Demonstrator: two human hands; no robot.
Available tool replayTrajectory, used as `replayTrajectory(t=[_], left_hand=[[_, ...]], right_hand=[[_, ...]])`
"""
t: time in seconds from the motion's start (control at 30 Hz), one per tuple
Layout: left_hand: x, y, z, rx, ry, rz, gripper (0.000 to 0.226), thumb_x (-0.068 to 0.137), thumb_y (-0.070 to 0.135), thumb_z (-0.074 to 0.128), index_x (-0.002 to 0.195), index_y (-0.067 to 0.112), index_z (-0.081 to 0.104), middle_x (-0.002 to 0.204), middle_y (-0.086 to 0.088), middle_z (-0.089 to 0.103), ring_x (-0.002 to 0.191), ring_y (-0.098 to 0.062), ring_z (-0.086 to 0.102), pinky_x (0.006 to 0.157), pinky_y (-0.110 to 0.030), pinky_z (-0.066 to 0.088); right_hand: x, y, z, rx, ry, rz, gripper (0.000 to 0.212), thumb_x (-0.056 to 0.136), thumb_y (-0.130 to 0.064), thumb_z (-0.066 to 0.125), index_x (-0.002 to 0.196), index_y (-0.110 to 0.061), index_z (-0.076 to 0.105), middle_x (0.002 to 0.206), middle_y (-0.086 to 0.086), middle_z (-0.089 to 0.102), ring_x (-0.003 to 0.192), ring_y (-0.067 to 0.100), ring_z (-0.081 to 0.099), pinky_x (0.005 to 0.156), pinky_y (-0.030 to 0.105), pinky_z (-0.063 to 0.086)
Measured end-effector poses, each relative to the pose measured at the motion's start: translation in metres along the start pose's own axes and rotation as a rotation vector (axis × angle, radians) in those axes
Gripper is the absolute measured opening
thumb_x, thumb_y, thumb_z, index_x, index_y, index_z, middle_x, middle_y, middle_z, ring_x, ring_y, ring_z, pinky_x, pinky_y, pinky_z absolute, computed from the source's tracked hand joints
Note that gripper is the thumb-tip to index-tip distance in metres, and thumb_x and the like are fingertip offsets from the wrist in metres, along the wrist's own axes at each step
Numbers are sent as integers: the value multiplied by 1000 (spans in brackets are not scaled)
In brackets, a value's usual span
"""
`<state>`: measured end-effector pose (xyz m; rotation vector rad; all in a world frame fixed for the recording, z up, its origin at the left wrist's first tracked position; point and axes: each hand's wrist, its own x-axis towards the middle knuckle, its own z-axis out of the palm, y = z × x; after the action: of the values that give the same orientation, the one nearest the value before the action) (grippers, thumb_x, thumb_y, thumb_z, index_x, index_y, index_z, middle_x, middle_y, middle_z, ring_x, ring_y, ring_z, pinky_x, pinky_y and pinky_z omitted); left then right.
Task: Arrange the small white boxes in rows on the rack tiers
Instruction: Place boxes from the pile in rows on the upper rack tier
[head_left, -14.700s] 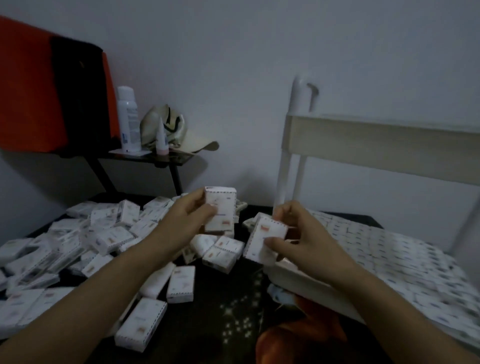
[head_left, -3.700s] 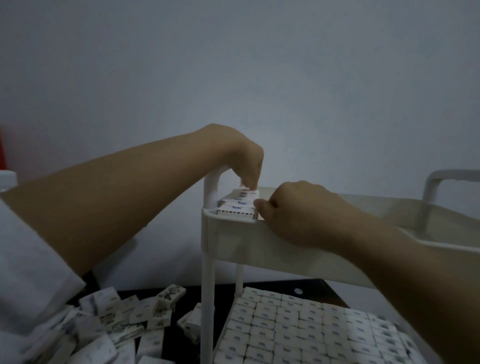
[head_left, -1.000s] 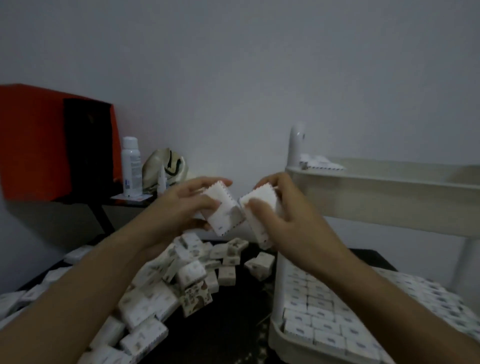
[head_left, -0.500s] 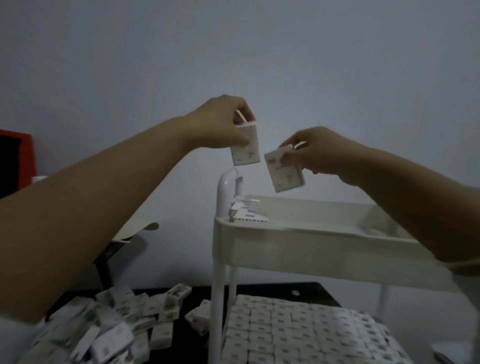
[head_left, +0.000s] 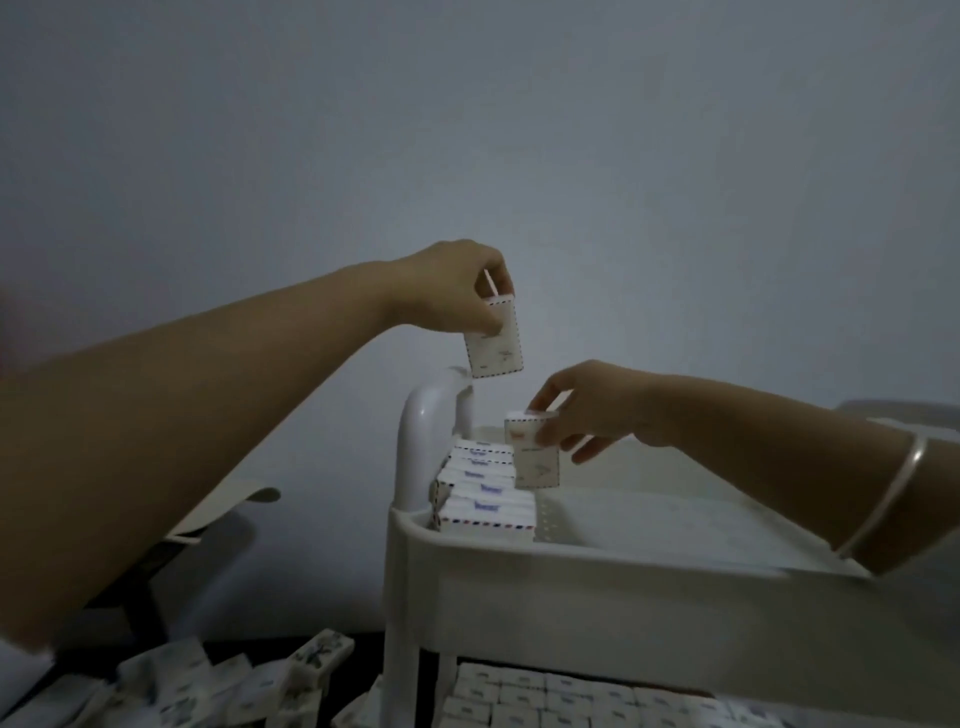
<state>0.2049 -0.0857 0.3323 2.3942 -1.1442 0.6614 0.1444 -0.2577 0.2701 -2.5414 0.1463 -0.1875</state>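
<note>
Our left hand (head_left: 457, 291) is pinching one small white box (head_left: 496, 345) up above the top tier (head_left: 623, 577). Our right hand (head_left: 587, 410) is pinching a second box (head_left: 535, 460) just beside the short row (head_left: 485, 493) in the corner. We should be lowering it straight and snug against that row, gently.

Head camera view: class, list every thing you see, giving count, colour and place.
Upper rack tier: one, cream, centre right.
Row of boxes: about six, white, tier's left end.
Lower-tier boxes: many, white, packed, bottom right.
Loose boxes: many, white, heaped bottom left.
Bangle: one, silvery, right forearm.
Left hand: one, pinches higher box above rack post.
Right hand: one, holds lower box upright beside the row.
</note>
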Motion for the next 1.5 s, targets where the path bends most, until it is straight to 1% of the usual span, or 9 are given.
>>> replayTrajectory(t=[0.3, 0.5, 0.7, 0.9, 1.0, 1.17, 1.33, 1.4, 1.5], left_hand=[[16, -7, 22, 14, -80, 29, 25, 84, 22, 71, 107, 23, 59, 109, 3, 65, 98, -12, 62, 79, -27, 54], [24, -1, 36, 168, -284, 0, 34, 77, 30, 79, 106, 28, 63, 100, 11, 64, 91, -6, 59, 78, -25, 48], [25, 3, 41, 249, -461, -52, 25, 77, 27, 79, 99, 22, 67, 97, 7, 65, 93, -14, 62, 76, -24, 52], [18, 8, 37, 301, -569, -100, 18, 88, 38, 65, 96, 26, 76, 93, 15, 69, 80, -1, 56, 64, -17, 37], [5, 6, 29, 186, -460, -113, 22, 92, 39, 60, 98, 25, 76, 93, 16, 66, 78, 0, 55, 66, -18, 36], [-44, -9, 13, -242, -1, -100, 13, 91, 24, 62, 91, 28, 74, 95, 14, 67, 93, -1, 58, 78, -19, 41], [-128, -29, 16, -320, 335, -117, 17, 94, 19, 57, 93, 31, 70, 97, 15, 68, 94, 0, 62, 79, -19, 46], [-168, -42, 25, -302, 381, -132, 17, 92, 18, 59, 85, 31, 67, 85, 18, 68, 85, 0, 64, 77, -18, 48], [-230, -59, 43, -163, 266, -208, 30, 87, 19, 56, 61, 29, 47, 55, 16, 54, 57, 10, 51, 52, -6, 36]], right_hand=[[2, -1, 19, 228, -175, -48, 28, 89, -6, 66, 115, -15, 63, 103, 7, 73, 83, 14, 72, 72, 23, 59], [-3, 3, 17, 409, -165, 73, 15, 93, 6, 54, 104, -3, 58, 97, 16, 74, 83, 20, 73, 75, 30, 60], [-4, 4, 19, 156, -182, 100, 14, 93, 2, 55, 104, -7, 60, 100, 11, 72, 80, 18, 73, 73, 28, 60], [-11, 0, 10, -38, -64, 17, 19, 93, -4, 56, 109, -12, 61, 100, 3, 69, 82, 14, 72, 75, 27, 59], [-25, -13, 3, -37, 35, -75, 16, 93, -8, 57, 106, -15, 63, 99, 1, 68, 81, 13, 70, 70, 23, 58], [-65, -42, 7, 3, 142, -271, 10, 94, -22, 59, 100, -16, 64, 89, -2, 69, 71, 8, 67, 58, 16, 53], [-114, -73, 46, 69, 227, -592, 5, 92, -24, 60, 90, -22, 65, 74, -9, 67, 55, -3, 60, 48, 9, 43], [-130, -84, 71, 106, 221, -699, 5, 91, -23, 61, 89, -23, 66, 74, -9, 67, 58, -1, 60, 54, 14, 47], [-144, -93, 126, 117, 124, -793, 8, 89, -21, 62, 85, -27, 64, 76, -11, 65, 62, 1, 61, 60, 16, 49]])
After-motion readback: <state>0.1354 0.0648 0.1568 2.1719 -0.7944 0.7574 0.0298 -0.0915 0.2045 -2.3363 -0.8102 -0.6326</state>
